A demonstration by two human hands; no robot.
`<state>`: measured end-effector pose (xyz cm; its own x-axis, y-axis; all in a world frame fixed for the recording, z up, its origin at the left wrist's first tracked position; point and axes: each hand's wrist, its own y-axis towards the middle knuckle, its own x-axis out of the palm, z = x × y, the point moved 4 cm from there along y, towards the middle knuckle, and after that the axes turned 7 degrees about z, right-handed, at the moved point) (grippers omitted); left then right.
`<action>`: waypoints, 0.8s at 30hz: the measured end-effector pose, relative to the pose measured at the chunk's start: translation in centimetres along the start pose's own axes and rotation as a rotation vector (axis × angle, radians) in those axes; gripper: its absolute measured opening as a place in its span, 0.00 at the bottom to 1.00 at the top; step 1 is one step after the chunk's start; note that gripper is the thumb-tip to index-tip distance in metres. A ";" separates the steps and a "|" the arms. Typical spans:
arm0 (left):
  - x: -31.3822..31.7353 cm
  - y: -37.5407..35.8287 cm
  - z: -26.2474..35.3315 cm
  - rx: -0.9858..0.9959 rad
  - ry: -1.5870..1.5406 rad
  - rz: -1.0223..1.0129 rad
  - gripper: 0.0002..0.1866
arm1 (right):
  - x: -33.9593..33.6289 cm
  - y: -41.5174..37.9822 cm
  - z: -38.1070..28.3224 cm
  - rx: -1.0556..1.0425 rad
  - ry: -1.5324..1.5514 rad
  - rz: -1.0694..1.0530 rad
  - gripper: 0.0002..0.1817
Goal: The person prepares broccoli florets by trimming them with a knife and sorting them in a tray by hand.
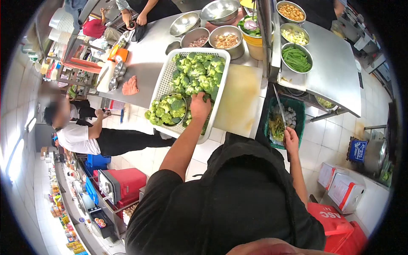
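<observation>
My left hand [199, 107] reaches into a white plastic basket [160, 80] and lies on the broccoli florets [199, 70], its fingers apart. Beside it, inside the basket's near left part, a metal bowl [183, 115] is heaped with more broccoli [168, 109]. My right hand [291, 141] is closed round the handle of a long knife [280, 104], its blade pointing away from me. Below the blade stands a green bin [300, 114] with vegetable scraps in it. A pale cutting board [238, 100] lies between my hands, to the right of the basket.
Metal bowls of chopped food [228, 41] stand behind the basket. At right are bowls of green beans [296, 58] and other cut vegetables, near a metal post [267, 38]. A person in a white shirt [78, 138] stands at left; another person's hands [135, 20] work across the table.
</observation>
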<state>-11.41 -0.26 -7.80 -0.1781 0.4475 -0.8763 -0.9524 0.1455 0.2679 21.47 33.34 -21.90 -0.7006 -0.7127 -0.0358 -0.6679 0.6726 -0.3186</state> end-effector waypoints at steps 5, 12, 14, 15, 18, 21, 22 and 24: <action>0.1 0.2 0.2 -0.002 0.013 0.044 0.13 | -1.6 -0.7 -1.2 0.004 -0.031 0.043 0.15; 1.7 1.5 -4.7 0.032 -0.070 0.021 0.10 | -6.3 -0.2 1.7 -0.202 -0.164 0.163 0.15; 0.4 1.2 -4.1 0.059 -0.128 0.125 0.10 | -7.9 -1.2 1.3 -0.071 -0.063 0.178 0.15; -0.3 0.8 -3.4 -0.006 -0.196 0.122 0.10 | -8.5 -1.8 1.2 0.082 0.014 0.166 0.15; -1.5 0.5 -3.7 -0.108 -0.360 0.094 0.09 | -10.0 -3.0 0.6 0.130 0.021 0.238 0.15; -2.6 -0.1 -2.3 -0.289 -0.565 0.031 0.08 | -11.2 -3.6 0.3 0.183 0.051 0.275 0.15; -2.8 -0.4 -2.0 -0.371 -0.642 0.009 0.08 | -11.5 -3.6 0.4 0.182 0.048 0.278 0.15; -3.0 -0.5 -2.0 -0.430 -0.800 -0.009 0.09 | -11.9 -3.5 0.5 0.179 0.045 0.280 0.15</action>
<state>-10.87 -3.48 -6.13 -0.0980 0.9505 -0.2947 -0.9917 -0.1179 -0.0505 32.26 39.35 -20.88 -0.8637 -0.4930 -0.1047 -0.3962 0.7925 -0.4636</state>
